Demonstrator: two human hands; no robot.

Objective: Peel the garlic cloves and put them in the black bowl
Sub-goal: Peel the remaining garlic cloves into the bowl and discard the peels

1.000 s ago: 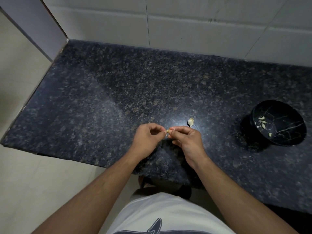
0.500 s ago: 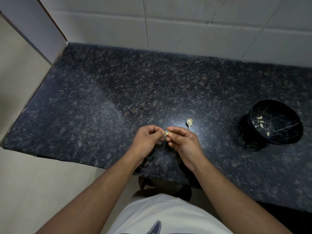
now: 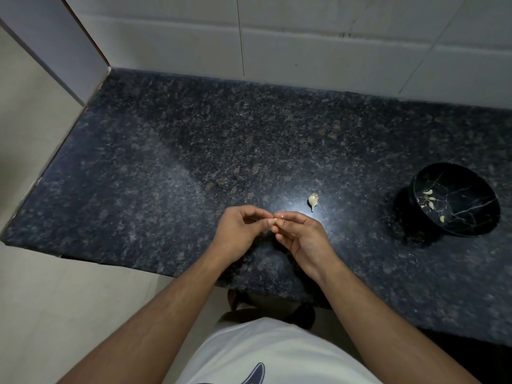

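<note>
Well left of the black bowl point(image 3: 457, 200), the left hand point(image 3: 238, 231) and right hand point(image 3: 300, 235) both pinch one garlic clove point(image 3: 276, 221) between fingertips. It looks tiny, light and likely slippery, best held by its ends. Another clove point(image 3: 313, 200) lies between hands and bowl.

Dim overhead light leaves a glare patch on the dark counter point(image 3: 194, 151), with soft shadows and wide-angle bending at the edges.
</note>
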